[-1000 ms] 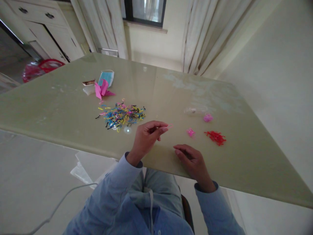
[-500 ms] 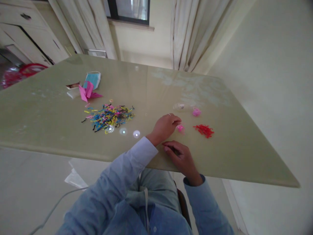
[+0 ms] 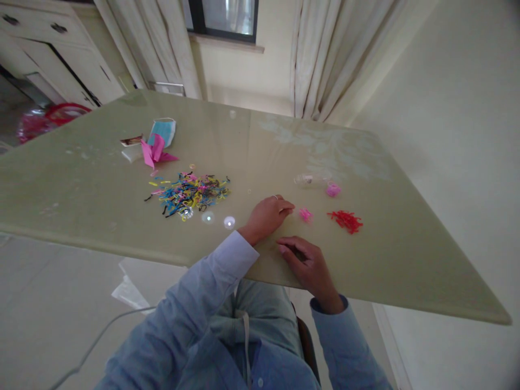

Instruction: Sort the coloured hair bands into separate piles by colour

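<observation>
One small pink pile (image 3: 306, 215) on the tabletop (image 3: 406, 260), left hand (image 3: 266, 218) just left of it, right hand (image 3: 309, 266) on the pile's near side, fingers loosely curled, either grip's opening and contents unclear

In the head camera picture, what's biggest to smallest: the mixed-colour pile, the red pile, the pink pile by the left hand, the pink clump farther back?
1. Mixed-colour pile
2. Red pile
3. Pink pile and pink clump: too alike to rank
</observation>
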Demonstrator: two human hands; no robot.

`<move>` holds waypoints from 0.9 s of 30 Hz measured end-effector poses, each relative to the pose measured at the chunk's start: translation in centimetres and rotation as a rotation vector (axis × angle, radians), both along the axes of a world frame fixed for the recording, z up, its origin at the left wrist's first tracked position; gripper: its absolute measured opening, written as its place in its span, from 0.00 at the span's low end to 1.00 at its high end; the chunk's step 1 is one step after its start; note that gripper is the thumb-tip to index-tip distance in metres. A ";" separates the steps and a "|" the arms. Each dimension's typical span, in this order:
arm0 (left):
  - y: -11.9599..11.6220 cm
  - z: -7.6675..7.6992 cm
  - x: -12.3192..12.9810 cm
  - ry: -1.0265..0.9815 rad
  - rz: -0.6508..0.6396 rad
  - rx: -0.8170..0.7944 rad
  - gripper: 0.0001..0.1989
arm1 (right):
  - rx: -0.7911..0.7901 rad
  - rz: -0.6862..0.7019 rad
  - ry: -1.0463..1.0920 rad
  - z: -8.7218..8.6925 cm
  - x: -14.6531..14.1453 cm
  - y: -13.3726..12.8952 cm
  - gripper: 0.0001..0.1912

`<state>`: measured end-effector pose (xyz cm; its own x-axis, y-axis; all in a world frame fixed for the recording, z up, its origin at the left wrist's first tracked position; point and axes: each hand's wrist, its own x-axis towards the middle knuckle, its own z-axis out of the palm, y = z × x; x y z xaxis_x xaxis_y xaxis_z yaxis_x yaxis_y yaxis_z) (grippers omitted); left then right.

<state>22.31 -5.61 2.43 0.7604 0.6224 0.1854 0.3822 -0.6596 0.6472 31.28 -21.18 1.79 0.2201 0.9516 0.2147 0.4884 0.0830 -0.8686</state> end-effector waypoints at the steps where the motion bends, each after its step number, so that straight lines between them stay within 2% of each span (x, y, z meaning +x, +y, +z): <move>1: 0.1 0.0 -0.8 -0.005 0.015 -0.005 0.11 | -0.004 -0.004 -0.002 0.0 0.0 0.0 0.09; 5: -0.1 0.0 -4.2 -0.035 0.070 -0.014 0.08 | -0.024 -0.016 0.012 0.1 0.2 -0.1 0.10; 9: -1.2 -0.2 -8.2 -0.147 0.108 -0.031 0.06 | -0.081 -0.030 0.070 0.3 0.5 0.3 0.10; 15: -2.4 -1.0 -12.7 -0.292 0.161 -0.106 0.08 | -0.161 -0.038 0.071 1.3 0.3 3.1 0.13; 18: -2.3 -1.1 -13.4 -0.329 0.235 -0.152 0.09 | -0.124 0.003 0.037 2.0 -0.7 5.7 0.14; 21: -2.2 -1.1 -13.4 -0.333 0.235 -0.177 0.08 | -0.101 0.081 -0.003 3.0 -2.5 8.6 0.14; 27: -2.2 -1.5 -13.0 -0.311 0.211 -0.189 0.07 | -0.050 0.375 -0.216 4.6 -7.1 14.9 0.12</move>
<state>9.28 -7.81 0.97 0.5381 0.8037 0.2539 0.2636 -0.4466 0.8550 24.13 -6.30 6.37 -0.1880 0.9674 0.1698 0.6030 0.2502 -0.7575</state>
